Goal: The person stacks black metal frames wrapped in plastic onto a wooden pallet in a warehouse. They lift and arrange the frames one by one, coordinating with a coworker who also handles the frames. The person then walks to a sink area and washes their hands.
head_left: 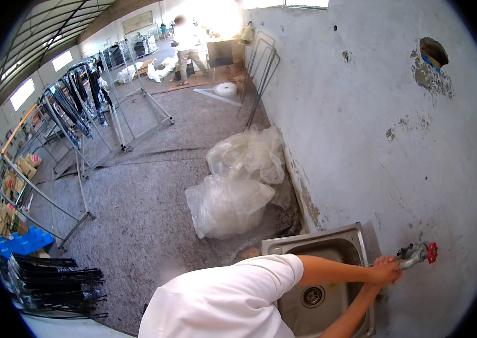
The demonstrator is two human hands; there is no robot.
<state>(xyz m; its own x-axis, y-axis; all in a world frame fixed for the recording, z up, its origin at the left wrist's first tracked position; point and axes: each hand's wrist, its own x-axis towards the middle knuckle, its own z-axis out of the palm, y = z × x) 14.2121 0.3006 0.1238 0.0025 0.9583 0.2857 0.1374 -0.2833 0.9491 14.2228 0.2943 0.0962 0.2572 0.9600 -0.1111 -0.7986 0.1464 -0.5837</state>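
My two hands are together at the tap (416, 256), a grey metal fitting with a red handwheel, low on the wall at the right. Fingers folded, my left hand (382, 274) lies over my right hand and hides much of it. Fingers that seem to belong to my right hand (385, 260) show just above. Both look closed around each other by the tap's outlet; anything between them is hidden, and I cannot make out running water. Below my forearms is a stainless steel sink (289, 243) with a round drain strainer (312, 296).
Crumpled clear plastic sheeting (230, 205) lies beyond the sink by the stained wall (373, 141). Metal frames (261, 73) lean there. Wheeled racks (89, 163) with black items stand left, near a blue plastic piece (24, 242) and bundled black rods (52, 284). A person (189, 50) stands far off.
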